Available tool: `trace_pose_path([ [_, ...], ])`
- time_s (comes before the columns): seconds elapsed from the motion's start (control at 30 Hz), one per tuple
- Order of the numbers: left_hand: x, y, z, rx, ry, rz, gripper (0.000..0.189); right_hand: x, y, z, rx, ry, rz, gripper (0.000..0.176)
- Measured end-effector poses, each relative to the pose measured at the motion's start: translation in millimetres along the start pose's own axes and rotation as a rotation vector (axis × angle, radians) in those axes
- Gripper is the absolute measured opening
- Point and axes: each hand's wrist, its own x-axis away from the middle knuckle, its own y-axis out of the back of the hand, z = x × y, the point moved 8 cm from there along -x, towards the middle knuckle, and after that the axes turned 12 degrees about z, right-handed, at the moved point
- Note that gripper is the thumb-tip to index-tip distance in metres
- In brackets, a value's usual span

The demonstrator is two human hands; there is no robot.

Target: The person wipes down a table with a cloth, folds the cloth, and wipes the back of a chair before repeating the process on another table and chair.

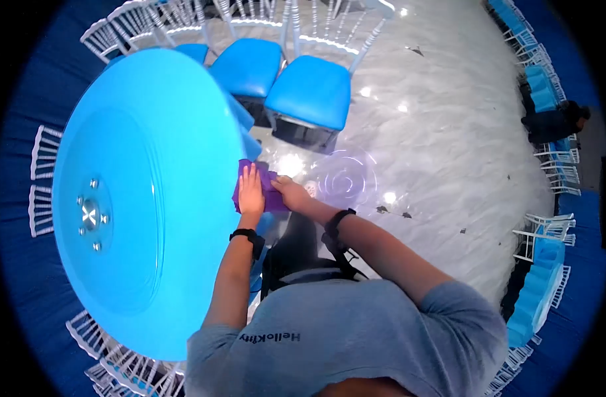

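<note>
A purple cloth (278,200) lies at the edge of the round table (203,132) covered in light blue, part of it hanging over the side. My left hand (251,190) rests flat on this cloth, fingers stretched out and close to the table's rim. My right hand (291,193) is closed on the cloth's right side, just beyond the table edge. Dark bands circle both wrists. The cloth's underside is hidden.
A clear round turntable with a metal hub (89,214) sits on the table. White chairs with blue seats (311,91) stand close by. Glossy white floor (442,132) stretches to the right, where a person (554,123) is near more chairs and blue-covered tables (539,284).
</note>
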Motion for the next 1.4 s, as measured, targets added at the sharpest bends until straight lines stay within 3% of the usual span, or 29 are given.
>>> trace_pose_path([
  [0.07,-33.2,12.6,-5.2,0.178,0.007,0.053,0.057,-8.4,42.3,-19.1,0.006,0.012,-0.071,0.045],
  [0.13,-76.3,32.3,-19.0,0.271,-0.038,-0.067,0.057,-21.8,93.2,-37.4,-0.016,-0.014,-0.054,0.042],
  [0.17,-100.4,41.4,-32.5,0.355,-0.109,-0.114,0.056,-25.0,120.0,-50.0,-0.005,0.062,-0.215,0.036],
  [0.2,-118.9,51.3,-48.8,0.44,-0.182,-0.151,0.056,-17.7,156.4,-49.8,-0.006,0.037,-0.239,0.035],
  [0.3,-184.1,97.5,-102.2,0.437,-0.318,-0.195,0.054,0.8,228.0,-109.1,0.049,0.05,-0.612,0.034],
  [0.33,-202.8,113.4,-120.2,0.426,-0.348,-0.206,0.053,22.4,265.8,-113.1,-0.115,-0.127,-0.558,0.032],
  [0.4,-239.7,132.6,-153.7,0.446,-0.393,-0.202,0.052,50.7,310.7,-144.8,-0.212,-0.229,-0.662,0.033],
  [0.6,-344.5,186.4,-269.2,0.441,-0.558,-0.24,0.052,95.7,415.6,-234.1,-0.217,-0.171,-1.001,0.034],
  [0.73,-444.4,215.7,-330.8,0.383,-0.556,-0.329,0.055,89.6,503.5,-309.3,-0.365,-0.116,-0.932,0.033],
  [0.93,-577.7,226.8,-387.6,0.365,-0.419,-0.363,0.053,69.0,637.7,-379.4,-0.225,-0.054,-0.853,0.027],
  [1.0,-605.7,219.0,-392.8,0.397,-0.37,-0.382,0.047,57.3,662.5,-397.9,-0.263,-0.098,-0.72,0.026],
  [1.07,-630.2,204.9,-403.1,0.328,-0.265,-0.202,0.039,48.7,677.7,-412.6,-0.244,-0.05,-0.702,0.025],
  [1.2,-680.6,207.4,-412.9,0.557,-0.096,-0.258,0.035,37.9,705.9,-439.0,-0.333,-0.005,-0.642,0.025],
  [1.27,-716.0,208.6,-427.9,0.611,-0.091,-0.23,0.035,33.4,725.0,-471.4,-0.329,-0.043,-0.652,0.025],
  [1.4,-790.0,233.8,-462.4,0.756,-0.304,-0.277,0.035,22.4,794.7,-527.4,-0.372,-0.062,-0.739,0.024],
])
